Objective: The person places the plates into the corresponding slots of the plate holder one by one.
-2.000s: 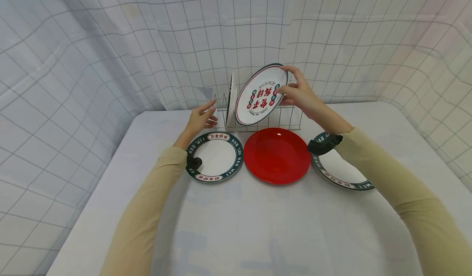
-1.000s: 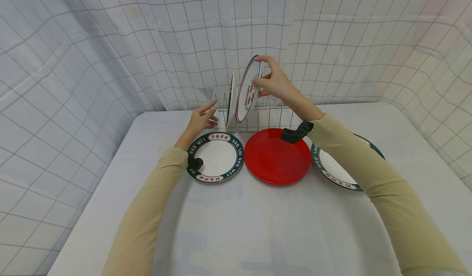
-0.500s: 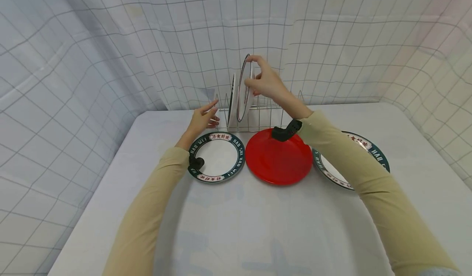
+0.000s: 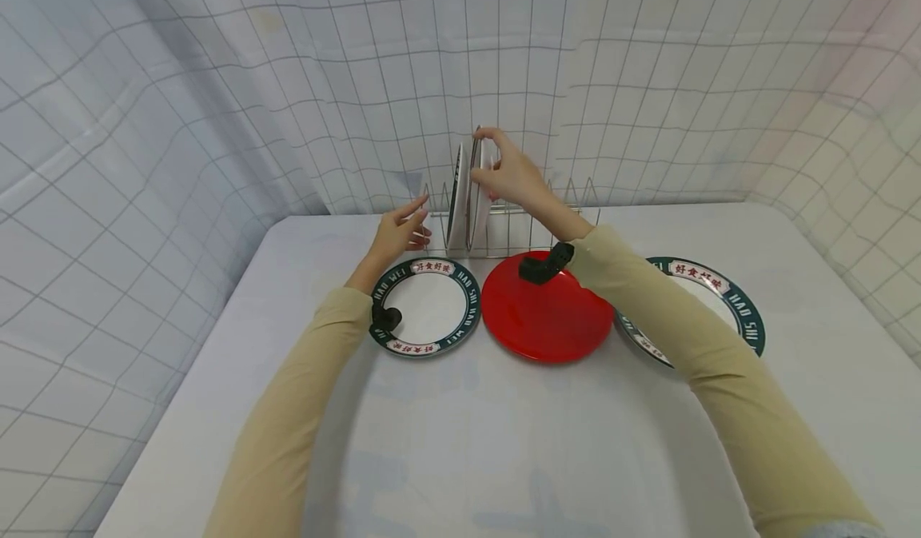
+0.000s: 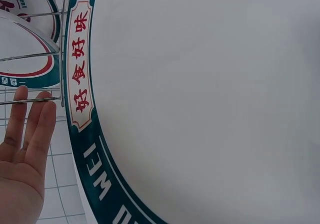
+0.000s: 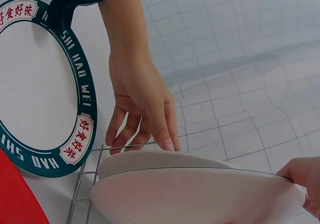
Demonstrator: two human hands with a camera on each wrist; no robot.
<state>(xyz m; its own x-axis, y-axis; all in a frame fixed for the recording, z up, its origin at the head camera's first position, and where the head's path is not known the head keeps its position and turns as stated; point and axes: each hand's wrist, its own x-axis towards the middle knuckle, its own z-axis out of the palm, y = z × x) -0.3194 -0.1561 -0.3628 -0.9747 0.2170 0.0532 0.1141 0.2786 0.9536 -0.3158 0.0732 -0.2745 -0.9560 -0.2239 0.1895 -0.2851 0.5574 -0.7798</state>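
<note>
In the head view my right hand (image 4: 514, 177) pinches the upper rim of a white plate (image 4: 480, 210) with a dark edge, standing nearly upright in the wire dish rack (image 4: 528, 209). Another plate (image 4: 457, 202) stands upright just left of it in the rack. The right wrist view has the held plate (image 6: 195, 191) close up, my right hand (image 6: 306, 181) at its rim. My left hand (image 4: 398, 233) is at the rack's left end. In the left wrist view my left hand (image 5: 25, 159) has straight fingers touching the rack's wire.
Before the rack lie a green-rimmed white plate (image 4: 424, 308) at left, a red plate (image 4: 543, 322) in the middle and another green-rimmed plate (image 4: 744, 314) at right, partly under my right sleeve. A white grid-patterned curtain (image 4: 504, 58) hangs behind the table (image 4: 460, 442).
My right hand has moved left and then down, turning the plate from facing me to edge-on and lowering it into the rack beside the other plate. My left hand stays put.
</note>
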